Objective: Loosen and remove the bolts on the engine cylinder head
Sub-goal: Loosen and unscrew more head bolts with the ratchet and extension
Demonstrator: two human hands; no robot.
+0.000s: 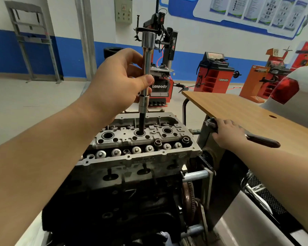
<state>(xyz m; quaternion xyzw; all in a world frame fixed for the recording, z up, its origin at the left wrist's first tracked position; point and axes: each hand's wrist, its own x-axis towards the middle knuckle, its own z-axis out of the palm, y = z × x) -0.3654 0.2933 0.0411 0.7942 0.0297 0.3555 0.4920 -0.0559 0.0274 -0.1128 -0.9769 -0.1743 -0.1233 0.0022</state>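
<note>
Left hand pinches socket extension, tip in cylinder head centre well. Right hand grips ratchet on worktop. Step: bolt extraction. Next: lift straight.

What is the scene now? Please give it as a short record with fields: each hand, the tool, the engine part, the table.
left hand: left hand grips the extension bar, held upright
tool tip: dark bit goes down into the middle well of the cylinder head
right hand: right hand rests on the ratchet wrench at the table edge
table: wooden table, right of the engine
ratchet on bar: no, apart
</note>
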